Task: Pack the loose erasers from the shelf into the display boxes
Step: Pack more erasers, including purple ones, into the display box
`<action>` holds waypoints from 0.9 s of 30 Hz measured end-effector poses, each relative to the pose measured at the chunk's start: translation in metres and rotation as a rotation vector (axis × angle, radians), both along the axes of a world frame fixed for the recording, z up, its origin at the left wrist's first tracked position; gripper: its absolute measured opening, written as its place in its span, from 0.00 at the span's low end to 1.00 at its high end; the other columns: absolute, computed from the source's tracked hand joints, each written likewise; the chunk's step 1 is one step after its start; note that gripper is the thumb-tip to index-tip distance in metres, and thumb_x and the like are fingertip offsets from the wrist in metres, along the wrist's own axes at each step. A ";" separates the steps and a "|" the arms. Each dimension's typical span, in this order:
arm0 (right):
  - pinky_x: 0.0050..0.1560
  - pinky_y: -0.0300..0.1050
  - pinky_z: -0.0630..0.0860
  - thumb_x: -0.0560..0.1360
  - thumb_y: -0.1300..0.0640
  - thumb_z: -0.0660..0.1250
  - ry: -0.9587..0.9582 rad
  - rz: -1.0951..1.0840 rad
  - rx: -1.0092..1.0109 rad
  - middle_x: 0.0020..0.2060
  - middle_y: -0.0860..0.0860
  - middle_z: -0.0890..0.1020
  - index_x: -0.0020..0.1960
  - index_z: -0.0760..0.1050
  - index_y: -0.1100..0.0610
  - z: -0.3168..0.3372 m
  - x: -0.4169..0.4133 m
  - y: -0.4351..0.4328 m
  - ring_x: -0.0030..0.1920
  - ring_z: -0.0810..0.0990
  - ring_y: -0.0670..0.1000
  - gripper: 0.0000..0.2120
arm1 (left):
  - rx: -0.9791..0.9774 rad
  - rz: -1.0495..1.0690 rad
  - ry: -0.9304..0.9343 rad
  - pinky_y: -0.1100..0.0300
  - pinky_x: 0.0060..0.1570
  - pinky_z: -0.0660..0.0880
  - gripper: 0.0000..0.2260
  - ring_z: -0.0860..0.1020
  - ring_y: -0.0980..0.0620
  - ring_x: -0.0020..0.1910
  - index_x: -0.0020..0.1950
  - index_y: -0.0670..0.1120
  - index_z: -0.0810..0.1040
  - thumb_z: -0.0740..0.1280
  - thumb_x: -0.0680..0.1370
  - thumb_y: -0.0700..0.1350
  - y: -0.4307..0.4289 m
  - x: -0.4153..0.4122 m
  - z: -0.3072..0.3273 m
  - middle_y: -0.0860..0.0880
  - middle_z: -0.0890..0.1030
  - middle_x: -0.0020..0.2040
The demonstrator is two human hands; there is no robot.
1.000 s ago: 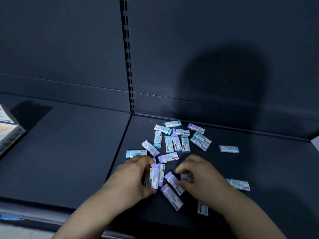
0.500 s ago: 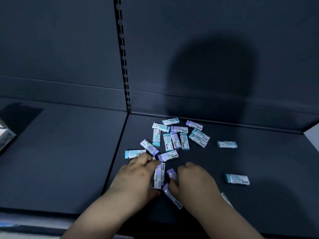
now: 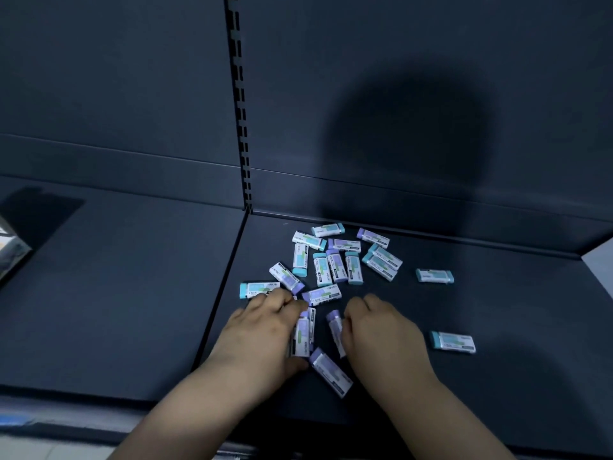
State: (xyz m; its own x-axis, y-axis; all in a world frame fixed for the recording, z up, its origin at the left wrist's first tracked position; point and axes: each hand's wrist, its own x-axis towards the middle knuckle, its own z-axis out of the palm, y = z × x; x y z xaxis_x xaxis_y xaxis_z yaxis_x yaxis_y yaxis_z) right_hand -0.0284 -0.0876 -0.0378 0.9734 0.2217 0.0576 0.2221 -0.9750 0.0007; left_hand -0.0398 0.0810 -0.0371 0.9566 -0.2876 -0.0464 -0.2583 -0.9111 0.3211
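Left hand [image 3: 262,330] grips a small stack of white-sleeved rectangular erasers [image 3: 302,336]. Right hand [image 3: 381,330] pinches one purple-tipped eraser [image 3: 334,322]. Loose scatter [image 3: 335,267] lies at 12 o'clock on the dark metal shelf [image 3: 481,313]. Risk: the uneven stack may slip and spill.

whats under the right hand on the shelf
A purple-capped white-sleeved eraser sticks out from under the right hand at its fingertips. Its lower part and anything else beneath the palm are covered.

Shop: slotted dark display shelving [image 3: 132,293]
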 end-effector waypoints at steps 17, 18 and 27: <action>0.59 0.39 0.65 0.67 0.47 0.72 0.403 0.323 0.199 0.60 0.45 0.65 0.65 0.66 0.49 0.019 0.021 -0.024 0.63 0.61 0.46 0.30 | 0.096 0.006 -0.010 0.59 0.66 0.58 0.31 0.59 0.54 0.69 0.73 0.57 0.57 0.65 0.73 0.58 -0.011 0.001 0.005 0.56 0.60 0.68; 0.59 0.39 0.65 0.66 0.47 0.72 0.383 0.332 0.210 0.60 0.46 0.65 0.65 0.67 0.49 0.017 0.022 -0.023 0.63 0.62 0.47 0.30 | 0.093 0.015 -0.019 0.59 0.65 0.59 0.31 0.60 0.54 0.68 0.73 0.57 0.58 0.65 0.73 0.59 -0.013 0.001 0.006 0.56 0.61 0.68; 0.65 0.41 0.62 0.68 0.44 0.70 0.178 0.379 0.295 0.62 0.45 0.69 0.68 0.64 0.49 0.021 0.016 -0.038 0.63 0.64 0.48 0.32 | 0.135 0.058 -0.035 0.60 0.67 0.57 0.38 0.59 0.53 0.69 0.75 0.53 0.56 0.68 0.70 0.61 -0.039 -0.005 0.021 0.55 0.62 0.69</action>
